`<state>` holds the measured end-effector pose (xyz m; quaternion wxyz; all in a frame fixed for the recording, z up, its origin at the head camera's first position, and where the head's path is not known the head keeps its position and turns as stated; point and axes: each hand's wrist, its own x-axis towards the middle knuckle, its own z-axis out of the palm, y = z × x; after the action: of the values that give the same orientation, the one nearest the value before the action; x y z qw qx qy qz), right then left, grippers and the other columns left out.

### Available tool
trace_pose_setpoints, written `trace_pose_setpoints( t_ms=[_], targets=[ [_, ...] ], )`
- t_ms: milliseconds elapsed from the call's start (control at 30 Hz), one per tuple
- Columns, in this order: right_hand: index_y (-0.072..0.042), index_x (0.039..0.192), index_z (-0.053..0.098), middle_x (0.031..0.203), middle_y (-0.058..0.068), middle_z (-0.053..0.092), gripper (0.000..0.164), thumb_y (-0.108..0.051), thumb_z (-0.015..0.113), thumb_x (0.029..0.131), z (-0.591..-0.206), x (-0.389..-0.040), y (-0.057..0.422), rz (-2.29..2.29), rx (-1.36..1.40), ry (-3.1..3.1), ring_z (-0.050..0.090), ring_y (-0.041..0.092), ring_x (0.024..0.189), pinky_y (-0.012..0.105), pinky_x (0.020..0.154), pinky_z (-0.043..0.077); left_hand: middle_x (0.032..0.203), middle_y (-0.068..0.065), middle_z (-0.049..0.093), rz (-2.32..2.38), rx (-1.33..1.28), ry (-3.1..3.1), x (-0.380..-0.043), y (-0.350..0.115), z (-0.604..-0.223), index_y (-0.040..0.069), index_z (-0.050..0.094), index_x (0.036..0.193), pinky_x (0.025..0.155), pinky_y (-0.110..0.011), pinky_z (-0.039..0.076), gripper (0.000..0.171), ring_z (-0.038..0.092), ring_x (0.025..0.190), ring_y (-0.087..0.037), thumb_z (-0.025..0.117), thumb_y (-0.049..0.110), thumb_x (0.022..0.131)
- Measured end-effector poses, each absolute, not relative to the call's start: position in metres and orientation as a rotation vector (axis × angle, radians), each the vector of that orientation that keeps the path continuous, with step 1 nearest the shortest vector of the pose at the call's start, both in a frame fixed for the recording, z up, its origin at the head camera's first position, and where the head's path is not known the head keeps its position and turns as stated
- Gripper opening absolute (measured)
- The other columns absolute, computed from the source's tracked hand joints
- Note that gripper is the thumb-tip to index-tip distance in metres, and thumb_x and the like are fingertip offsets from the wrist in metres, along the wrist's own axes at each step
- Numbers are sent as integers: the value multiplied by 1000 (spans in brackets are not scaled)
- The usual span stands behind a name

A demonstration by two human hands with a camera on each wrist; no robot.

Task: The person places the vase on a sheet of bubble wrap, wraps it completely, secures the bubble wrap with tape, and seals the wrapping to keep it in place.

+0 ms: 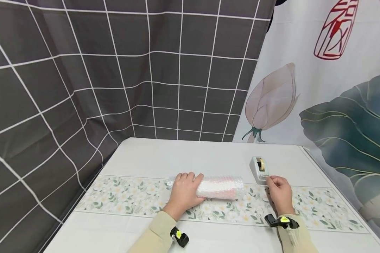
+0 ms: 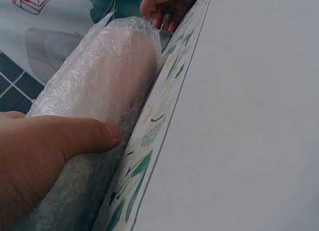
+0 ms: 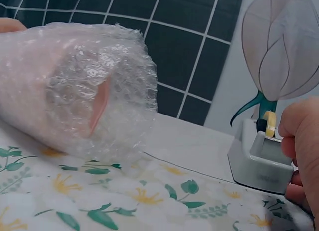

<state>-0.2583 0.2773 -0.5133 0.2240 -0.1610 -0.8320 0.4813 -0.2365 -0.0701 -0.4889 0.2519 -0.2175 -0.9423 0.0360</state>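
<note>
A pink cylindrical item wrapped in clear bubble wrap [image 1: 221,187] lies sideways on the table. My left hand [image 1: 185,191] grips its left end from above, the thumb on the near side in the left wrist view. The wrap's loose right end [image 3: 132,91] stands open, with a pink edge inside. Beyond it to the right is a white tape dispenser [image 1: 255,170] with a small yellowish roll [image 1: 261,164]. My right hand [image 1: 280,194] is at the dispenser's near end, fingers curled, thumb and forefinger pinching what looks like the end of the clear tape.
A floral runner [image 1: 126,196] crosses the white table [image 1: 183,154]. Behind and to the left hangs a dark grid-patterned curtain [image 1: 164,70]; a white cloth with a lotus print [image 1: 270,98] hangs at the right. Each wrist wears a black strap-on camera.
</note>
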Motion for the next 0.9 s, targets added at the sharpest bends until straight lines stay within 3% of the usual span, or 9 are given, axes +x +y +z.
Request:
trace_pose_setpoints(
  t_ms=[267, 500, 733, 900],
  targets=[
    [0, 67, 51, 109, 13, 55, 42, -25, 58, 100, -513, -249, 273, 1263, -482, -2348, 48, 24, 93, 35, 72, 37, 108, -2, 64, 74, -584, -2572, -239, -72, -492, 24, 59, 136, 94, -42, 48, 83, 63, 99, -24, 75, 73, 71],
    [0, 65, 51, 106, 18, 56, 48, -31, 57, 101, -512, -246, 272, 1166, -491, -2394, 50, 31, 92, 41, 72, 37, 106, -2, 64, 72, -589, -2544, -239, -73, -492, 23, 59, 134, 93, -42, 49, 83, 63, 97, -24, 75, 73, 70],
    [-3, 59, 58, 98, 22, 60, 46, -25, 61, 99, -516, -248, 274, 981, -459, -2462, 54, 32, 80, 37, 62, 39, 106, -2, 65, 72, -589, -2550, -239, -72, -490, 23, 60, 134, 93, -42, 49, 82, 63, 97, -24, 76, 73, 70],
    [-9, 51, 47, 72, 12, 52, 52, -26, 62, 98, -515, -250, 277, 935, -441, -2534, 44, 24, 57, 33, 52, 33, 105, -2, 64, 68, -591, -2549, -239, -71, -491, 23, 60, 134, 93, -42, 49, 82, 63, 97, -24, 76, 72, 70]
  ],
)
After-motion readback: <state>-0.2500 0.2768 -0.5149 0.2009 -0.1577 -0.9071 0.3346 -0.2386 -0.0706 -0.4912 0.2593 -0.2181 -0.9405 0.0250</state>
